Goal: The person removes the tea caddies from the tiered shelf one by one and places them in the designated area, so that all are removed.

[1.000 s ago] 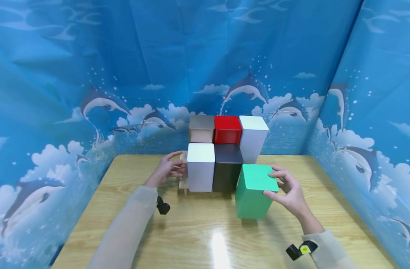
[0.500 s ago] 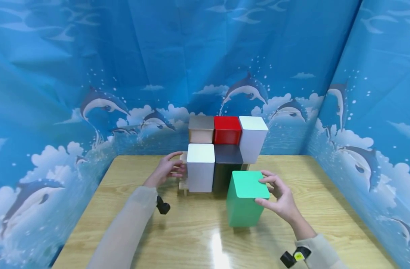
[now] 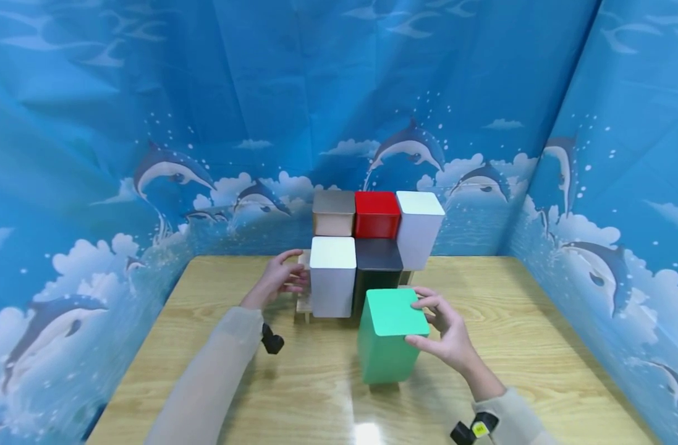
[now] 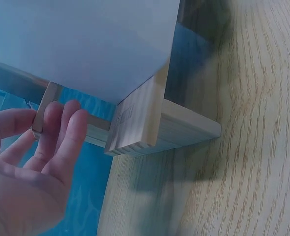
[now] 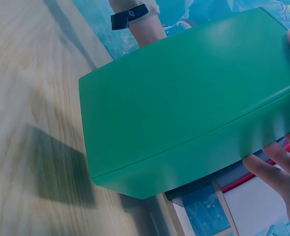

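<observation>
My right hand point(image 3: 447, 334) grips a tall green box point(image 3: 391, 346) near its top, thumb on the near side and fingers on the far side. A shadow apart from the box point(image 5: 184, 98) in the right wrist view shows it held just above the table. At the left end of a low wooden rack point(image 4: 135, 118), my left hand point(image 4: 41, 162) pinches a wooden bar of it with curled fingers. On the rack's front row stand a white box point(image 3: 332, 278) and a black box point(image 3: 376, 272); the green box partly hides the black one.
Behind them are a grey-topped beige box point(image 3: 333, 213), a red box point(image 3: 376, 214) and a taller white box point(image 3: 419, 232). All stand on a wood-grain table point(image 3: 205, 296). Blue dolphin-print curtains point(image 3: 294, 111) close off the back and sides.
My right hand has carried the green box leftward and toward me, in front of the black box. More of the rack's right end shows. My left hand has stayed in place.
</observation>
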The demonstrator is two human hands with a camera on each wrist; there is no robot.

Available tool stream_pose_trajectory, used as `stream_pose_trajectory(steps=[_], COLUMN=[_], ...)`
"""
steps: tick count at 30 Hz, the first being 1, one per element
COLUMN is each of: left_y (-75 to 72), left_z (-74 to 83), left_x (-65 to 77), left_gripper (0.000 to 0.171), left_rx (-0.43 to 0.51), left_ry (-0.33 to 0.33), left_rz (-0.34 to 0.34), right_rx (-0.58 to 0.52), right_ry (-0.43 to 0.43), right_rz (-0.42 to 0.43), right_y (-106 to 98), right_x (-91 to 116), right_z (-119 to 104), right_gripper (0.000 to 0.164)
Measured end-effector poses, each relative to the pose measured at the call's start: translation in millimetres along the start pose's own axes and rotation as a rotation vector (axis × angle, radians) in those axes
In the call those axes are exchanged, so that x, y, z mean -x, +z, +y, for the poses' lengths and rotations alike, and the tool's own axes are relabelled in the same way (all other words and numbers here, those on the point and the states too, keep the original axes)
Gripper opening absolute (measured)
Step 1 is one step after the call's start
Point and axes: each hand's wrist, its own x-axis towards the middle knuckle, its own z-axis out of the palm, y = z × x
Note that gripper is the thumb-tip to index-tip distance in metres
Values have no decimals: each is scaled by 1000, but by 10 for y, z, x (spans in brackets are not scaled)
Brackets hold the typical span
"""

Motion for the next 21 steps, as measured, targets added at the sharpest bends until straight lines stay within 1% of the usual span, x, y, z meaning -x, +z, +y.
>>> stream_pose_trajectory(steps=[6,12,16,21], left_y=[-5,1,-2,-13], left_z=[-12,-24,-40,-46], left_x=[-10,-23,-43,-46], left_gripper=[47,45,45,44], left_rx=[2,8,7,25], left_ry=[-4,-3,15,20], left_rz=[8,18,10,-15], right_rx=[-21,-38,-29,-28], right_ry=[-15,-58,-54,-46], right_rz=[-12,-20,-8,-7], right_y=[99,226,323,435], right_x=[-3,-23,-47,-71], right_z=[27,44,58,96], right_gripper=[49,50,50,49])
